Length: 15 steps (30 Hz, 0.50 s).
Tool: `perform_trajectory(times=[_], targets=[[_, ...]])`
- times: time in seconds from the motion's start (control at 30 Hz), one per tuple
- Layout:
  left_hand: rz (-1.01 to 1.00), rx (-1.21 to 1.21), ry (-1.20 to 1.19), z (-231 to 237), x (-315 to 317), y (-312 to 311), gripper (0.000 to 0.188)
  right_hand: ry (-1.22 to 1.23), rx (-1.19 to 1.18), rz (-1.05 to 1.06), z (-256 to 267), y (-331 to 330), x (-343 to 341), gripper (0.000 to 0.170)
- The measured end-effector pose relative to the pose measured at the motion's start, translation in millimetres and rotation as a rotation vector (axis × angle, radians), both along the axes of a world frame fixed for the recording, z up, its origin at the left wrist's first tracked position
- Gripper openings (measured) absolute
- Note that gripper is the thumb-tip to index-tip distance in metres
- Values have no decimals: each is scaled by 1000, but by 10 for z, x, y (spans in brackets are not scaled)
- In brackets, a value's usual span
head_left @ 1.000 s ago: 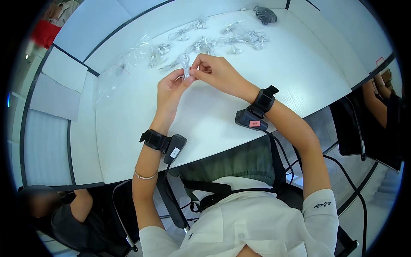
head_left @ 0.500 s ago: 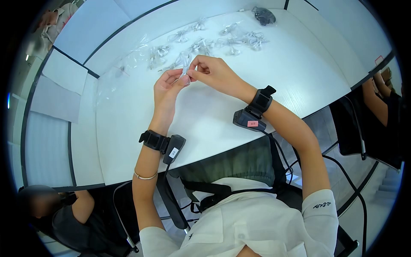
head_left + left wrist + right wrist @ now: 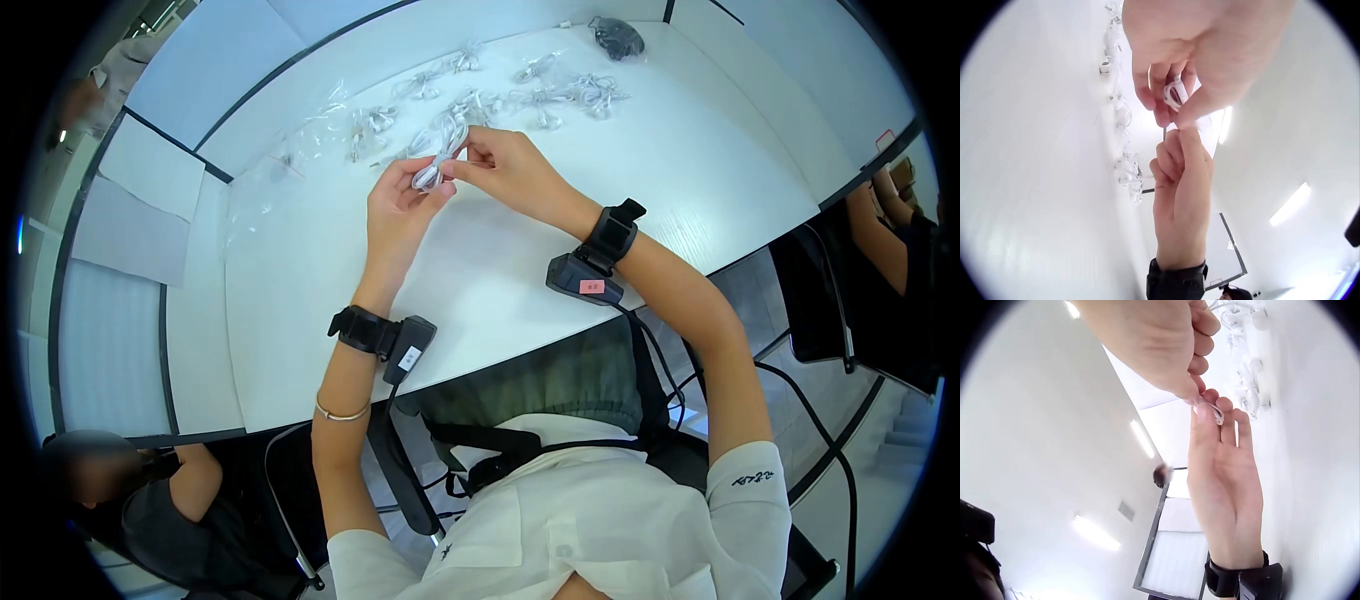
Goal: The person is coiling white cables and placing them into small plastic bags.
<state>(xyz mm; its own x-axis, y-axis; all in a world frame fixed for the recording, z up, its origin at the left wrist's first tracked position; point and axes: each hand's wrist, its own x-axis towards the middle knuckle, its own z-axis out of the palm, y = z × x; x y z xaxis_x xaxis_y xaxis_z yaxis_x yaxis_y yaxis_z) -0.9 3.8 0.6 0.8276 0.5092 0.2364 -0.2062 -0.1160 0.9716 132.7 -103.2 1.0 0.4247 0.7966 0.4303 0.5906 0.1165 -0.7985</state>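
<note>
Both hands meet above the white table [image 3: 480, 260], around a bundled white cable [image 3: 428, 178]. The left hand [image 3: 398, 205] pinches the bundle between thumb and fingers from the left; in the left wrist view, a loop of the cable [image 3: 1175, 94] shows between the fingertips. From the right, the right hand [image 3: 515, 175] pinches at the bundle's middle with thumb and index finger, its other fingers curled. A small part of the cable [image 3: 1216, 413] is visible at the fingertips in the right wrist view; the rest is hidden.
Several bundled cables [image 3: 470, 105] lie across the back of the table. A dark bagged item [image 3: 618, 38] sits at the far edge, and clear plastic [image 3: 310, 130] lies at the back left. Low white panels surround the table. A person [image 3: 165, 500] is at the lower left.
The bundle has turned between the fingers, so its looped lower end now tilts toward the lower left and its upper end to the right. Both hands have shifted only slightly.
</note>
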Motion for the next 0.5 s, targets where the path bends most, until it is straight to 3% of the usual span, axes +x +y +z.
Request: perform_trajectory(times=[0.23,0.33,0.5], targets=[[112,237,105,63,-17,-52,27,55,24,6,15,12,-12,33],[52,119,-22,50,-4,-49,25,61,3,-2,18,4,-9,32],[-10,60,7,24,10,-17,17,93,13,48,35,-4,-13,27]])
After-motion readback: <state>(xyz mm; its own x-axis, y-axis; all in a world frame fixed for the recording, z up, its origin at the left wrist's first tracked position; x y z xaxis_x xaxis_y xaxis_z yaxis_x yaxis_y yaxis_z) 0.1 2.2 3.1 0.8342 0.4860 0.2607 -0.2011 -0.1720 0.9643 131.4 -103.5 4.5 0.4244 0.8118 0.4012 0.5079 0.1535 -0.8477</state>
